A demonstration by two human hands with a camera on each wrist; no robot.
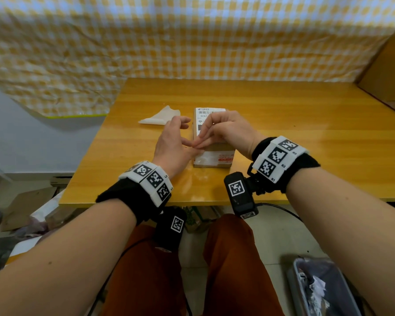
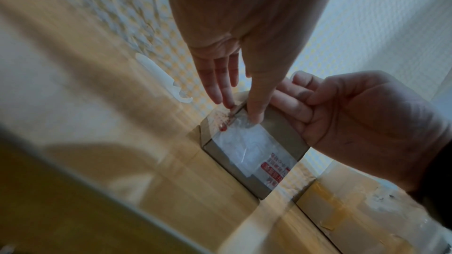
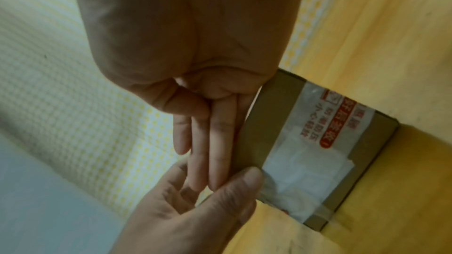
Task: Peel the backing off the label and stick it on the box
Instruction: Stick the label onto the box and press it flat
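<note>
A small brown cardboard box (image 1: 217, 145) stands in the middle of the wooden table (image 1: 283, 124). A white label (image 1: 203, 113) with a barcode lies on its top face, partly hidden by my right hand (image 1: 214, 133). That hand's straight fingers (image 3: 215, 152) press along the top's near left edge. My left hand (image 1: 183, 137) is beside the box's left side, fingers relaxed. Its thumb (image 2: 255, 111) touches the taped near face (image 2: 247, 148) at the top corner and meets the right fingertips. Neither hand holds anything.
A white peeled backing sheet (image 1: 159, 118) lies on the table left of the box. Yellow checked cloth (image 1: 192, 37) hangs behind the table. A large cardboard box (image 1: 388, 71) stands at the far right. A bin (image 1: 324, 288) of scraps sits on the floor at the lower right.
</note>
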